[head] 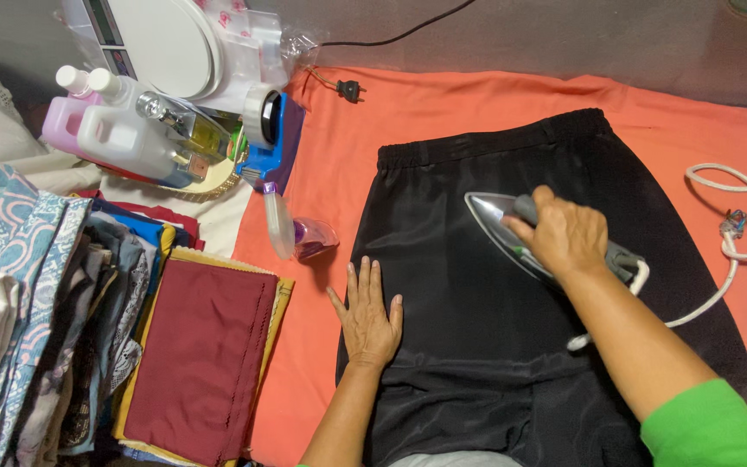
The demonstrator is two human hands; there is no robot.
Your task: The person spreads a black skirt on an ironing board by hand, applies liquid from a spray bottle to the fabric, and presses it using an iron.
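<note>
Right hand [570, 235] closed around the handle of a grey iron [512, 227]; iron's soleplate rests on a black garment [477, 311], tip pointing toward the elastic waistband. Left hand [369, 316] lies flat, fingers spread, palm down on the garment's left edge, holding nothing. Garment is spread on an orange cloth [443, 108]. White cord [737, 251] runs from the iron's rear. Folded maroon fabric [201, 359] lies to the left, a spray bottle [291, 229] just above it.
</note>
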